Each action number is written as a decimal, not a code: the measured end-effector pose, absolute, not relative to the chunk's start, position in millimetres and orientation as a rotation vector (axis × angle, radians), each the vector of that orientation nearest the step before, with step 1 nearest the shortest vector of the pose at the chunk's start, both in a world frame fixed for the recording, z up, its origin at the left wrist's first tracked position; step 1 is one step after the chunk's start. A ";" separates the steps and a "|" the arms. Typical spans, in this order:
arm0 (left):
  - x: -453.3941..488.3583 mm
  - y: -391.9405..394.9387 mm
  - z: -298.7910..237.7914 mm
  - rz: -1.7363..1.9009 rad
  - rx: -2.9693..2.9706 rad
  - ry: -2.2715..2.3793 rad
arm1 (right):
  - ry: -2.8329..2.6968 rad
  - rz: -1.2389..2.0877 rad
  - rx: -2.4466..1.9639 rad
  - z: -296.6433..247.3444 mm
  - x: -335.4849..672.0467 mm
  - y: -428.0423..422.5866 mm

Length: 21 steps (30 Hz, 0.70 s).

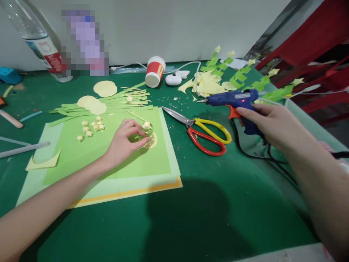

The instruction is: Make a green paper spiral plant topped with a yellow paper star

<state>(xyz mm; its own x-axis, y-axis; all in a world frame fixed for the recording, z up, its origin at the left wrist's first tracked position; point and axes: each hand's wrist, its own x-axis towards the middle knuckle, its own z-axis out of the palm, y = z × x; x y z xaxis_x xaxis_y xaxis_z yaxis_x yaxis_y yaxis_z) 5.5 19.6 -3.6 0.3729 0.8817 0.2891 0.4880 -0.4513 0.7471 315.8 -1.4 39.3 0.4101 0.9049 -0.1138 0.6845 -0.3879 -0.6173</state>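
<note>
My left hand [124, 142] is closed, thumb and fingers pinching a curled green paper strip [151, 130] with a small cream paper star [146, 125] at its top. Beneath the strip lies a cream paper disc [153, 141]; whether the two touch, I cannot tell. My right hand [268, 118] grips a blue hot glue gun [231, 97] by its handle, a finger beside the orange trigger [233, 112]. The nozzle points left, and a small red light glows on the body. Several folded paper stars [96, 126] sit on the green paper sheets [109, 160].
Scissors [188, 122] lie between my hands. Behind are green paper strips [65, 109], cream discs [105, 88], a tipped paper cup [155, 71], an earbud case [173, 79] and star-topped green paper pieces [240, 78]. A bottle [45, 47] stands back left. The gun's black cable [245, 154] trails right.
</note>
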 end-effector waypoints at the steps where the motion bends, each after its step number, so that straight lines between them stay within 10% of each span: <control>1: 5.4 19.8 -3.7 0.926 2.089 1.174 | -1.369 0.602 -2.214 36.1 318.5 1.1; 14: 6.2 16.8 -3.7 0.989 2.272 1.103 | -1.707 -0.030 -2.377 17.3 316.0 1.4; 21: 6.9 16.3 -4.9 1.006 2.329 1.110 | -1.954 -0.006 -1.724 23.9 271.3 -11.6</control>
